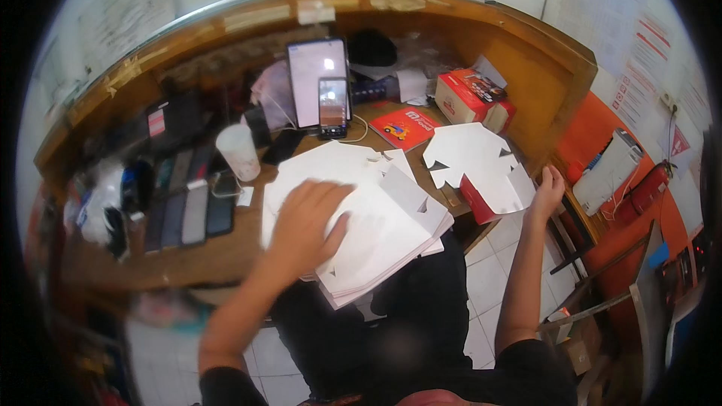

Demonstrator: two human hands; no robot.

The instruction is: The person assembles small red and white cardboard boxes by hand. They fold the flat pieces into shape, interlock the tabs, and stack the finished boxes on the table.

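Note:
A stack of white die-cut cardboard box blanks (376, 233) lies at the desk's front edge, reaching out over my lap. My left hand (310, 224) rests palm down on it, fingers stretched and the thumb apart. To the right, a single partly folded box blank (470, 154) shows its white inside, triangular cut-outs and a raised red flap. Its near end overhangs the desk edge. Beside that blank's right edge is my right hand (549, 189), raised with its fingers curled together. Whether anything is between those fingers cannot be seen.
Behind the stack stand a phone (332, 105) and a tablet (301, 68). A white cup (238, 152) and several phones (195, 214) occupy the left side. A red booklet (404, 128) and a red-and-white box (472, 98) sit toward the back right, before the wooden desk wall (519, 53).

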